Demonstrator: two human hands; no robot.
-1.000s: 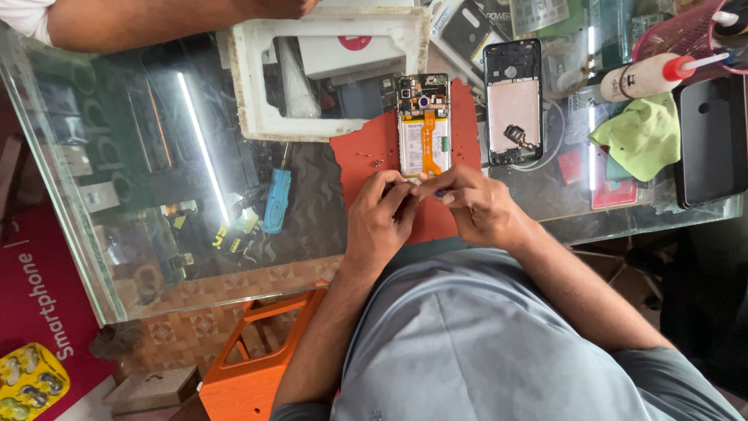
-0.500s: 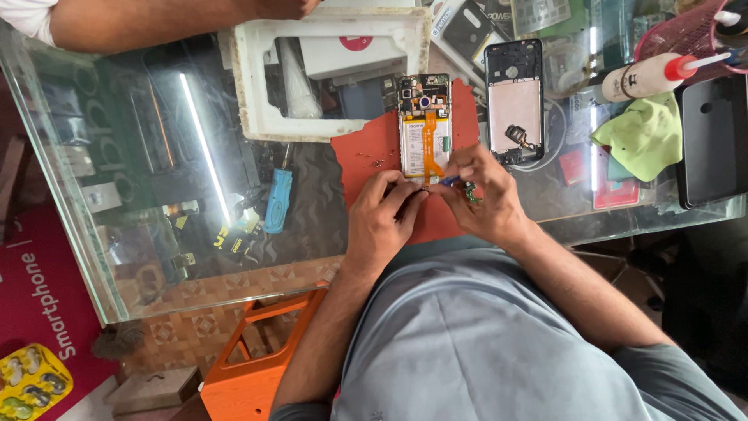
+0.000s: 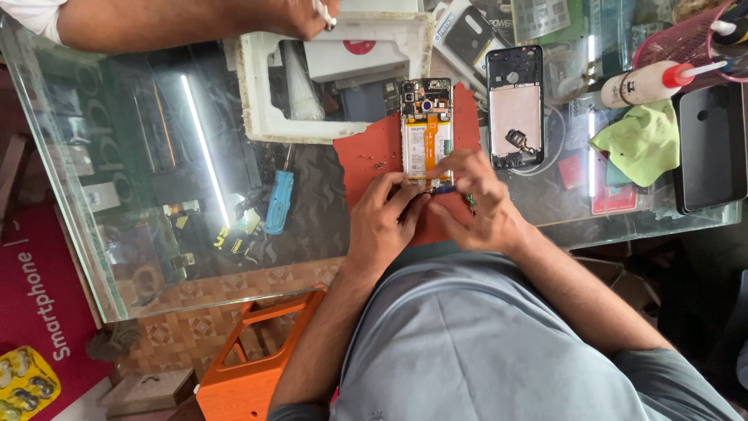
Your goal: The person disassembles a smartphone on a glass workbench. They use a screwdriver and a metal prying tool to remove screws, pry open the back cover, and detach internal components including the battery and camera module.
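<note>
An opened phone (image 3: 426, 132) with its orange cable and circuit board exposed lies on a red mat (image 3: 372, 156) on the glass counter. My left hand (image 3: 386, 217) grips the phone's near end with its fingertips. My right hand (image 3: 477, 204), wearing a green-stoned ring, reaches over the same end and pinches a small blue-tipped tool (image 3: 444, 188) against it. Both hands touch each other at the phone's lower edge. A few tiny screws (image 3: 379, 164) lie on the mat to the left.
A black phone frame (image 3: 514, 117) lies right of the mat. Further right are a white glue bottle (image 3: 645, 86), a green cloth (image 3: 640, 142) and a black case (image 3: 713, 144). White tray (image 3: 261, 86), blue screwdriver (image 3: 278, 201), another person's arm (image 3: 179, 23), orange stool (image 3: 249, 366).
My right hand has moved up from the mat onto the phone's near end, with the blue-tipped tool. The left hand stays put. The other person's hand has come into view at the top.
</note>
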